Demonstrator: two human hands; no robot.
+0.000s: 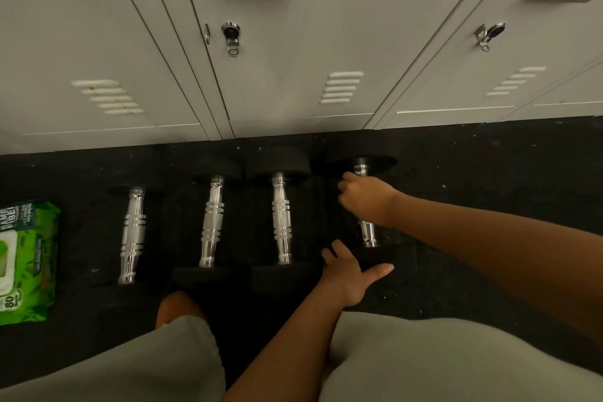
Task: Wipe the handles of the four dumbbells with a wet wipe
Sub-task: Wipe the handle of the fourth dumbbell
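Note:
Four dumbbells with chrome handles and black heads lie side by side on the black floor: the leftmost (133, 232), the second (212, 222), the third (281, 215) and the rightmost (368, 233). My right hand (365, 199) is closed around the upper part of the rightmost handle; no wipe shows in the fist. My left hand (350, 274) lies flat on that dumbbell's near head, thumb spread from the fingers. A green pack of wet wipes (26, 258) lies on the floor at the far left.
White metal lockers (277, 75) stand right behind the dumbbells' far heads. My knees in grey shorts (440, 356) fill the bottom of the view. Black rubber floor (489, 166) stretches to the right of the row.

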